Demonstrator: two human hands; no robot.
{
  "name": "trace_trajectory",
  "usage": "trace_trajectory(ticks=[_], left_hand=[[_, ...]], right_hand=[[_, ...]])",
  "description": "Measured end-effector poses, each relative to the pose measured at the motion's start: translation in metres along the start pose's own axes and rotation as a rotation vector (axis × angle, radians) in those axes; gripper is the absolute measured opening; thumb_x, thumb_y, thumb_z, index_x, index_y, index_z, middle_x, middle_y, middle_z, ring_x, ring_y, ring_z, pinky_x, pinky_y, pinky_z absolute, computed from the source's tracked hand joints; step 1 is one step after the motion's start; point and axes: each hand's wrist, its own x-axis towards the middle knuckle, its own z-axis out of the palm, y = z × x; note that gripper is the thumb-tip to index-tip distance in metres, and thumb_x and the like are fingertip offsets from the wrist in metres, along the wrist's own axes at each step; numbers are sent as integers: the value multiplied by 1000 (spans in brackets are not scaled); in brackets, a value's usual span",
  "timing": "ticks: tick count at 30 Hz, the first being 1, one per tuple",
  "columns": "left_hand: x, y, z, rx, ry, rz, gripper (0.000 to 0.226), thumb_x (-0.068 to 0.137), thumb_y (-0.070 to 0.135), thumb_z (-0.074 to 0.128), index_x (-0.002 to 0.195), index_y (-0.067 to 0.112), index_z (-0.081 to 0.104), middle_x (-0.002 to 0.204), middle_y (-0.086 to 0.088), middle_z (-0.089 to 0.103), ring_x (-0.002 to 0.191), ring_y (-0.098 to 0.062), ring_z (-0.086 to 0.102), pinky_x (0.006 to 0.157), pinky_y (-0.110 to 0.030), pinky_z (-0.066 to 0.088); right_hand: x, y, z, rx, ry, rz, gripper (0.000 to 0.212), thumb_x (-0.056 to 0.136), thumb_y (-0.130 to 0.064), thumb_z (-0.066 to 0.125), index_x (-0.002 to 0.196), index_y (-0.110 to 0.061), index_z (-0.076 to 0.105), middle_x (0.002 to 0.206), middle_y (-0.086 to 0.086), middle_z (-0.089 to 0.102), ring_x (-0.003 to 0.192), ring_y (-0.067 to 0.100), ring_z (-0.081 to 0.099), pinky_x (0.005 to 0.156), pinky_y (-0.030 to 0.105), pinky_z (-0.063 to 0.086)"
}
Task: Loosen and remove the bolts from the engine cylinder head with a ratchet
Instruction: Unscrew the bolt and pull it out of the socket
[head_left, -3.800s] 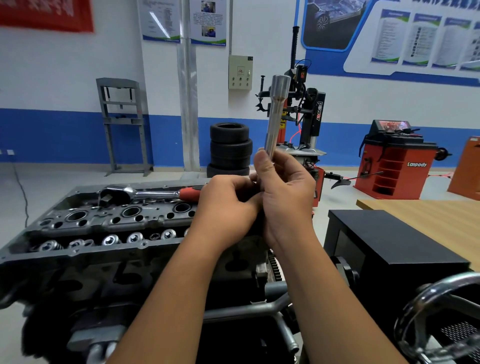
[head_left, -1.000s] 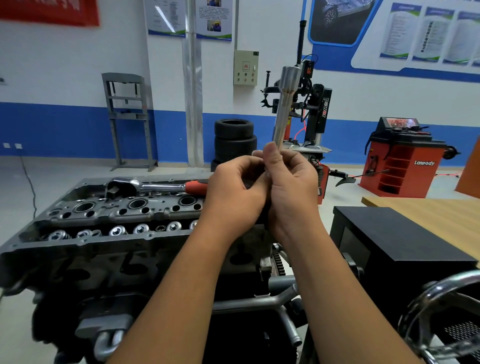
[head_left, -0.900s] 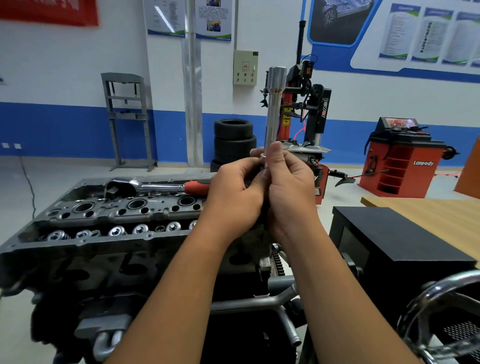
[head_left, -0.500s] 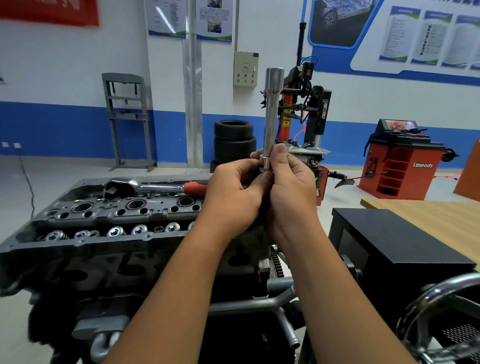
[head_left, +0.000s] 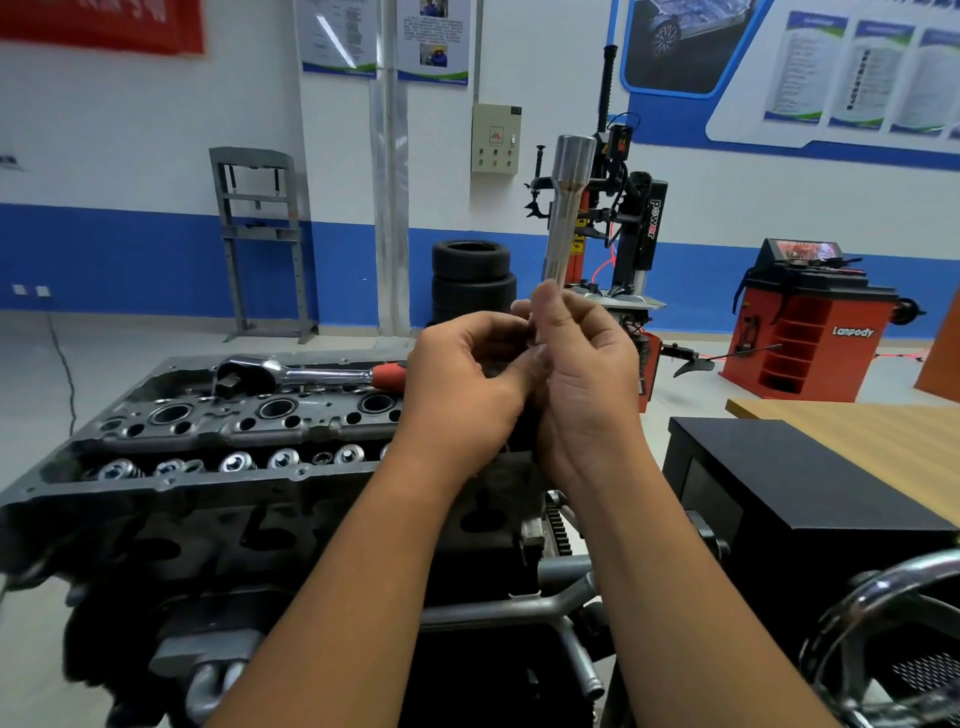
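Observation:
A long silver extension socket (head_left: 566, 208) stands nearly upright above the engine, its wide end on top. My right hand (head_left: 582, 379) grips its lower end. Pressed against that hand, my left hand (head_left: 467, 384) has its fingers curled at the socket's base, which the fingers hide. The dark cylinder head (head_left: 234, 447) lies to the left with open bores and a row of shiny valve spring caps. A ratchet (head_left: 306, 371) with a red handle rests along its far edge, untouched.
A black box (head_left: 810, 493) sits right of the engine, beside a wooden table (head_left: 857, 431). A chrome wheel (head_left: 883, 623) curves in at the lower right. Stacked tyres (head_left: 470, 275), a tyre changer (head_left: 623, 223) and a red balancer (head_left: 810, 332) stand behind.
The socket has tilted slightly right again after standing straighter half a second ago. Both hands stay together at its base; the fingers have shifted a little. The ratchet has not moved.

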Motion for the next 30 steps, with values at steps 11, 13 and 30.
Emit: trace_trajectory(ticks=[11,13,30], left_hand=[[3,-4,1,43,26,-34,15,88,15,82,91,27,74,84,9,79,80,-1,74,66,-9,53],[3,-5,1,99,60,-28,17,85,19,84,86,31,73,83,13,77,77,1,72,63,-8,51],[4,-5,-1,51,-103,-33,27,97,9,69,99,36,72,95,12,78,90,3,72,76,-14,58]], right_hand=[[0,-1,0,-1,-11,1,45,73,-40,81,95,-3,70,89,14,69,84,34,68,81,64,60],[-1,-1,-1,-6,-10,6,49,72,-36,82,101,2,67,88,17,67,79,35,70,66,52,63],[-4,-1,3,-128,13,-31,41,86,-38,72,99,1,70,87,14,69,83,31,68,80,51,61]])
